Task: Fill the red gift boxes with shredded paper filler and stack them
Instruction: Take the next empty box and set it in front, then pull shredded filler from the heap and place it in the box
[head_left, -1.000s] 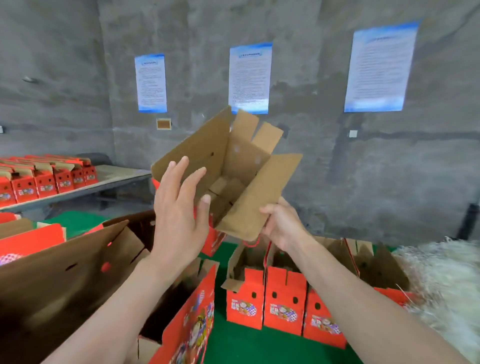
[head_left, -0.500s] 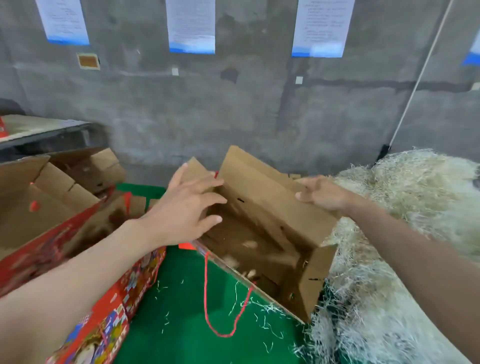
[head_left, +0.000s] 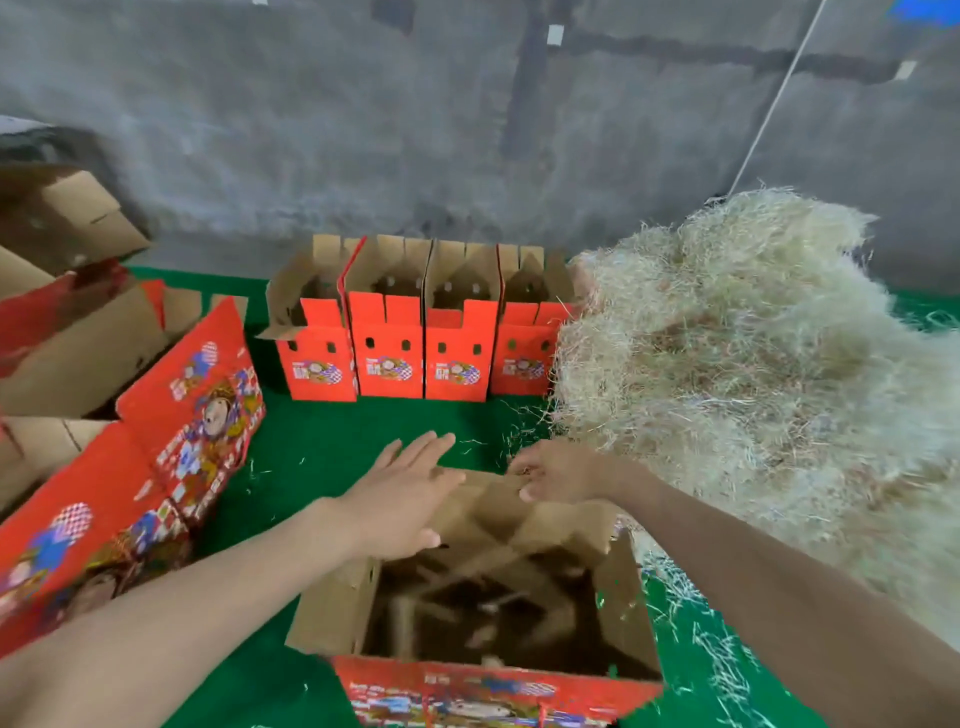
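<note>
Red gift boxes (head_left: 171, 415) lie open along the left edge of the green mat (head_left: 332, 447). Four small red boxes (head_left: 389, 358) stand upright at the far edge, flaps up for filling. The left hand (head_left: 400, 499), fingers straight, rests flat on a flap of the open gift box (head_left: 498, 691) at the near edge. The right hand (head_left: 561, 475) pinches its far flap, apparently spreading the mouth toward the shredded paper filler (head_left: 753, 353) at the right edge.

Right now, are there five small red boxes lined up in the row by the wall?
No, only four small red boxes stand side by side on the green mat, next to the shredded paper pile.
</note>
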